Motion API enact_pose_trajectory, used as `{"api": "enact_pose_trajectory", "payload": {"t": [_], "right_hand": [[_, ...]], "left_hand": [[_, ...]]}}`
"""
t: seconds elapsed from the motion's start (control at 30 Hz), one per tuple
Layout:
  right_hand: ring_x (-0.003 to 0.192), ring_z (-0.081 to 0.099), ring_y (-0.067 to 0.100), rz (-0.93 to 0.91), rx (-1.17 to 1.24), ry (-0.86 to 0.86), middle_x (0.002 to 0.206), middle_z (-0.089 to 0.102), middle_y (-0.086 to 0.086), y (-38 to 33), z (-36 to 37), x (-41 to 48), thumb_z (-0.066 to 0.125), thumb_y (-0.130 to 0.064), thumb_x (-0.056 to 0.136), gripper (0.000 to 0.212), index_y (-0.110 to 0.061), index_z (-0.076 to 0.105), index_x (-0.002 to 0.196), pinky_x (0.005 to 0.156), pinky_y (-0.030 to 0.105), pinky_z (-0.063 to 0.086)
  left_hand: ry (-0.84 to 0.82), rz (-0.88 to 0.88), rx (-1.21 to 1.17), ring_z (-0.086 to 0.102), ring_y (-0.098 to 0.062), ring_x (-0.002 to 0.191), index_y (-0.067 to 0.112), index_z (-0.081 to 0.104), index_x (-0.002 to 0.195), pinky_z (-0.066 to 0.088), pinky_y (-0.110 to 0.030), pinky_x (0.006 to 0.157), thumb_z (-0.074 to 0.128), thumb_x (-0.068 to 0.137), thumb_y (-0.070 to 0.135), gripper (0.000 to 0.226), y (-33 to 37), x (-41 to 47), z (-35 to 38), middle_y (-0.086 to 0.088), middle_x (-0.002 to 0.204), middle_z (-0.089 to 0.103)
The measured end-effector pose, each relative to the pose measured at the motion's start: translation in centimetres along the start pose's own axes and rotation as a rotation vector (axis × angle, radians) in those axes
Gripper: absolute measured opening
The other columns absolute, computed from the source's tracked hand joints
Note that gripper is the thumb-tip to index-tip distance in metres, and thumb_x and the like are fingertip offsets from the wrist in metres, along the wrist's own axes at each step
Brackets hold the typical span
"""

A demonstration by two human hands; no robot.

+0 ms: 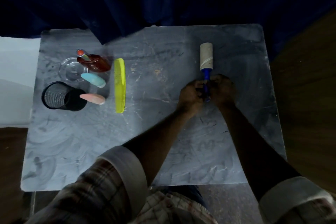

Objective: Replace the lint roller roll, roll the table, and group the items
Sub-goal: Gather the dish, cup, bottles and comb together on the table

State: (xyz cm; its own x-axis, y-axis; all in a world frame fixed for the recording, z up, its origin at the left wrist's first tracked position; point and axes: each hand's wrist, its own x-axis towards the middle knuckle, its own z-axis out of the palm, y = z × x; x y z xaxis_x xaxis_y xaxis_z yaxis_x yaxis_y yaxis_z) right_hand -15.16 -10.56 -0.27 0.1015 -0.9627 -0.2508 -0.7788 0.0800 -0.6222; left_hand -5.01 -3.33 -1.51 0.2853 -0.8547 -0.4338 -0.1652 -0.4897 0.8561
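The lint roller (206,63) lies on the right part of the grey worktop (145,142), its blue handle pointing to the person and its roll only a bare brownish cardboard tube with no readable writing. The left hand (191,95) and the right hand (221,90) both have their grip closed around the handle.

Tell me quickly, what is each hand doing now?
Left hand: closed on the lint roller handle.
Right hand: closed on the same handle.
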Motion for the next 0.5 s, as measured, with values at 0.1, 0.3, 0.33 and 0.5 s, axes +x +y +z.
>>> {"api": "enact_pose_trajectory", "payload": {"t": [0.1,0.3,0.33,0.5], "right_hand": [[0.096,0.072,0.039,-0.016,0.091,-0.008,0.104,0.075,0.025,-0.7,1.1,-0.6,0.069,-0.012,0.092,0.019,0.003,0.073,0.104,0.09,0.05,0.058],[0.087,0.074,0.04,-0.074,0.177,-0.051,0.095,0.076,0.025,-3.6,4.2,-2.7,0.071,-0.01,0.091,0.017,0.005,0.074,0.099,0.083,0.056,0.059],[0.087,0.074,0.04,-0.087,0.184,-0.067,0.095,0.076,0.025,-4.0,4.9,-3.1,0.07,-0.011,0.092,0.018,0.005,0.073,0.1,0.082,0.055,0.059],[0.088,0.074,0.037,-0.125,0.164,-0.124,0.095,0.077,0.02,-6.6,7.8,-5.7,0.071,-0.017,0.092,0.02,0.001,0.074,0.099,0.084,0.051,0.059]], "left_hand": [[0.062,-0.057,-0.209,0.079,-0.012,0.089,0.004,0.07,0.132,0.066,-0.03,0.08,0.068,0.092,-0.012,0.043,-0.6,-0.5,-0.8,-0.014,0.113,0.077],[0.178,-0.038,-0.162,0.076,-0.031,0.103,0.025,0.072,0.127,0.063,-0.049,0.095,0.071,0.082,0.012,0.047,-2.7,-2.8,-4.1,-0.005,0.116,0.078],[0.202,-0.043,-0.165,0.076,-0.03,0.104,0.025,0.072,0.128,0.063,-0.046,0.095,0.069,0.079,0.017,0.049,-3.3,-3.2,-4.8,-0.004,0.116,0.078],[0.328,0.007,-0.153,0.074,-0.031,0.108,0.012,0.072,0.13,0.061,-0.043,0.098,0.064,0.084,0.011,0.046,-5.0,-5.9,-8.2,-0.009,0.121,0.077]]}}
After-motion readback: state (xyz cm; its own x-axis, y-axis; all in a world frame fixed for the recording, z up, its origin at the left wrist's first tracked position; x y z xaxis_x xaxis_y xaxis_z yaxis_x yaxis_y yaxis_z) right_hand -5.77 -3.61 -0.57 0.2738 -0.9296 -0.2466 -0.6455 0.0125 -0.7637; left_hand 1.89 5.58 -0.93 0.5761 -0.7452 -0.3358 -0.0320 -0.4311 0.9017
